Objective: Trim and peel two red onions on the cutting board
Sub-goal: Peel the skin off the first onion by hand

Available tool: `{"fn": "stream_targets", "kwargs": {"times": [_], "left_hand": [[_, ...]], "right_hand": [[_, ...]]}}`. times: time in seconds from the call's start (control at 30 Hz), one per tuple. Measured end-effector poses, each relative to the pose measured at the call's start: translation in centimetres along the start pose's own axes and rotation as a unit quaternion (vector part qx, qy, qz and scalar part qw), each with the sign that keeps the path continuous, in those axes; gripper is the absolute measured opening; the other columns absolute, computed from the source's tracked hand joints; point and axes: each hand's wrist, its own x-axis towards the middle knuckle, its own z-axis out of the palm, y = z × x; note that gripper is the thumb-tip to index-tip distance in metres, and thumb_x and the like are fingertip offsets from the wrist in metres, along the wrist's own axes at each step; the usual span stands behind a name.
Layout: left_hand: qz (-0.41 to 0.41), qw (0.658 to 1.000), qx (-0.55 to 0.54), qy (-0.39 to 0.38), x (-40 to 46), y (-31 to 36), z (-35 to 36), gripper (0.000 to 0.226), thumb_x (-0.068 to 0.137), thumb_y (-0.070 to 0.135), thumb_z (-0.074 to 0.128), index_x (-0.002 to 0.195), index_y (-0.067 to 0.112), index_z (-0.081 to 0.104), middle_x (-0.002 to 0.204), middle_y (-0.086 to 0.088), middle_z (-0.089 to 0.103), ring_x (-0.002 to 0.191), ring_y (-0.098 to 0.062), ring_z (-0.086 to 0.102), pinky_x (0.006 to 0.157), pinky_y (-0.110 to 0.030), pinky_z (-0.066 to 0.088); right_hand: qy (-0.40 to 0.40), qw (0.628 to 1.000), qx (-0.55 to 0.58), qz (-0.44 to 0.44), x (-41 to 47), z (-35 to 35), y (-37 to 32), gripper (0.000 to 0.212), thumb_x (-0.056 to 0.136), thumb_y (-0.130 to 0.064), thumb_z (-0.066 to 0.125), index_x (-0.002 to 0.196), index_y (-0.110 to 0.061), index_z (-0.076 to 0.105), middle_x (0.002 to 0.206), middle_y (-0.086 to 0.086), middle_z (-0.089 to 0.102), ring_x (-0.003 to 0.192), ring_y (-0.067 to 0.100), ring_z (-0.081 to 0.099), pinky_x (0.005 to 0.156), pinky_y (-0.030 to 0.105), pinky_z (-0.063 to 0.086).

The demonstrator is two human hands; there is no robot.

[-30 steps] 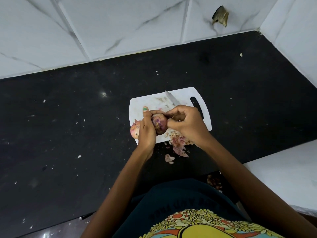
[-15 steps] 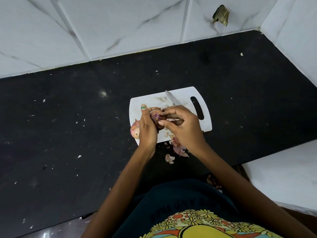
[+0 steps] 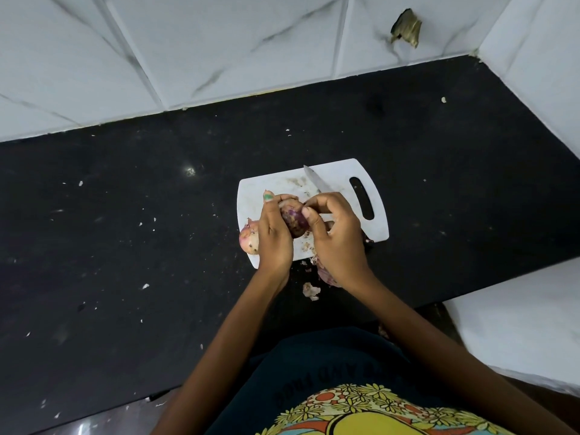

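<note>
My left hand (image 3: 273, 233) covers the right part of the second onion (image 3: 249, 239); only its left side shows at the board's edge. The far side of the onion in my grip (image 3: 292, 220) sits behind my fingers. My right hand (image 3: 337, 235) hides the knife (image 3: 314, 181) handle (only the blade shows), so I cannot tell whether that hand holds it. The same hand and wrist cover most of the peel pile (image 3: 324, 273) and a strip of the cutting board (image 3: 335, 171). Print on my shirt (image 3: 329, 372) is too blurred to read; the shirt is cut off by the lower edge.
</note>
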Motion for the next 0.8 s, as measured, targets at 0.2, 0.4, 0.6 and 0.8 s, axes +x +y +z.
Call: {"fn": "stream_targets", "kwargs": {"times": [0.2,0.4,0.6,0.8], "left_hand": [[-0.058,0.995,-0.078,-0.023,0.4,0.1,-0.2,0.057,0.100,0.053,0.021,0.089,0.021,0.067,0.075,0.008,0.069,0.072,-0.007,0.066,0.058,-0.020,0.052],[-0.063,0.992,-0.105,0.002,0.6,-0.2,-0.1,0.056,0.100,0.053,0.023,0.090,0.020,0.067,0.083,0.001,0.067,0.079,-0.020,0.063,0.050,-0.018,0.048],[-0.096,0.991,-0.092,0.033,0.9,-0.5,-0.4,0.059,0.098,0.057,0.028,0.116,0.012,0.061,0.103,-0.008,0.066,0.105,-0.027,0.065,0.076,-0.030,0.054],[-0.050,0.996,-0.075,0.008,0.9,-0.4,-0.4,0.055,0.102,0.049,0.021,0.084,0.022,0.066,0.072,0.004,0.069,0.074,-0.011,0.064,0.065,-0.024,0.049]], "right_hand": [[-0.037,0.986,-0.050,0.156,0.6,-0.9,2.1,0.004,0.094,-0.015,0.057,0.093,-0.012,0.060,0.078,-0.011,0.058,0.073,0.001,0.056,0.068,0.019,0.046],[-0.131,0.966,-0.194,0.109,0.2,-1.6,3.1,0.020,0.094,-0.020,0.057,0.079,-0.010,0.061,0.064,-0.006,0.057,0.058,0.007,0.053,0.059,0.028,0.039],[-0.186,0.970,-0.002,0.157,1.9,-3.0,0.0,0.023,0.089,-0.013,0.059,0.112,-0.017,0.063,0.108,0.000,0.064,0.097,0.011,0.063,0.084,0.026,0.053],[-0.154,0.977,0.024,0.142,2.2,-2.4,-1.6,0.032,0.075,-0.017,0.077,0.106,-0.013,0.068,0.083,-0.010,0.067,0.068,-0.005,0.063,0.067,0.014,0.053]]}}
